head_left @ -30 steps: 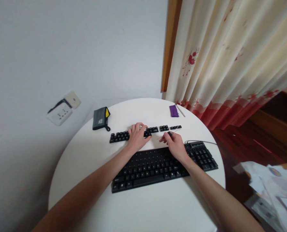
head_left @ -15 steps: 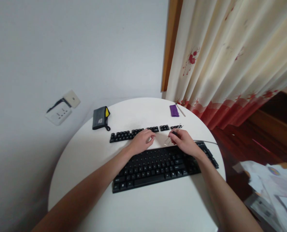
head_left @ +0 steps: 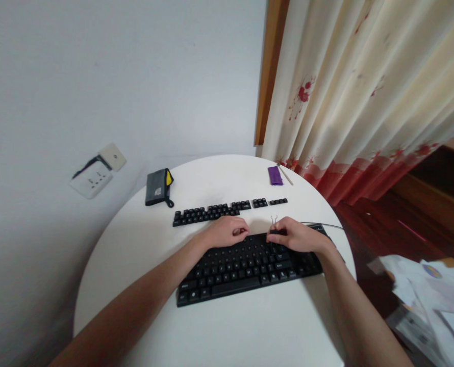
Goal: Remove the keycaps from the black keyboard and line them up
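Observation:
A black keyboard [head_left: 234, 276] lies on the white round table, its upper rows showing bare key posts where caps are off. My right hand [head_left: 294, 234] is closed on a wire keycap puller [head_left: 274, 221] over the keyboard's top edge; two thin bent wire ends point away from me. My left hand [head_left: 227, 231] rests at the keyboard's upper left-middle edge with its fingers curled together. Whatever they may hold is hidden. Just beyond both hands, removed black keycaps [head_left: 191, 216] are set out in rows.
A dark grey pouch [head_left: 157, 187] with a yellow patch stands at the back left of the table [head_left: 227, 336]. A purple cloth [head_left: 275, 176] and a thin light stick [head_left: 287, 176] lie at the back right. A cable [head_left: 322, 224] runs off the right edge.
My right hand has come back from near the keycap rows to the keyboard's top edge, and the puller has turned more upright in view. My left hand has shifted slightly toward me.

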The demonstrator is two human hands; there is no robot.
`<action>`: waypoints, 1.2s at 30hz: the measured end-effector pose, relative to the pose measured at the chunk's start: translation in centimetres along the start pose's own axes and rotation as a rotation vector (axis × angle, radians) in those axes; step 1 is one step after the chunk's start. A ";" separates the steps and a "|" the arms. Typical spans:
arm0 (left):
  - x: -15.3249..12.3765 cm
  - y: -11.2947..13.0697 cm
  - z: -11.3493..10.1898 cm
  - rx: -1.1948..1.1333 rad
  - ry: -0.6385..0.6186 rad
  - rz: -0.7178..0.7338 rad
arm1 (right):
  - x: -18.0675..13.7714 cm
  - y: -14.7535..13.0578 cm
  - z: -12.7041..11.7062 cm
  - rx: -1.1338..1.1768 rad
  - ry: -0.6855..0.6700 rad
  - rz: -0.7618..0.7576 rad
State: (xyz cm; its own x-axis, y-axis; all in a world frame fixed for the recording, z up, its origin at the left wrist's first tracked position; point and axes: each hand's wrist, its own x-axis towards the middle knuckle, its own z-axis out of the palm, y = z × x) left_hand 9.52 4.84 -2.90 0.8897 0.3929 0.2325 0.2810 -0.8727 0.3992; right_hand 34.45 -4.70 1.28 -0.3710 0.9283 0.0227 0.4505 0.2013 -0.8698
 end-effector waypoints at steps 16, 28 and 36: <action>-0.1 0.5 -0.4 -0.030 -0.055 -0.002 | 0.6 0.4 0.4 -0.162 -0.049 -0.020; -0.1 0.5 -0.4 0.029 0.060 0.009 | 1.9 0.0 1.9 -0.072 0.249 -0.053; 0.2 0.4 -0.6 -0.031 0.141 0.046 | 2.5 -1.0 4.3 -0.016 0.322 -0.124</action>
State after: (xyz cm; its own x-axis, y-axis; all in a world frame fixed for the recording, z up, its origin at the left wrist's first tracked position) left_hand 9.61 4.75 -2.11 0.8415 0.3916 0.3722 0.2282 -0.8821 0.4121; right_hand 29.55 -3.89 0.06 -0.1490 0.9471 0.2843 0.4320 0.3210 -0.8428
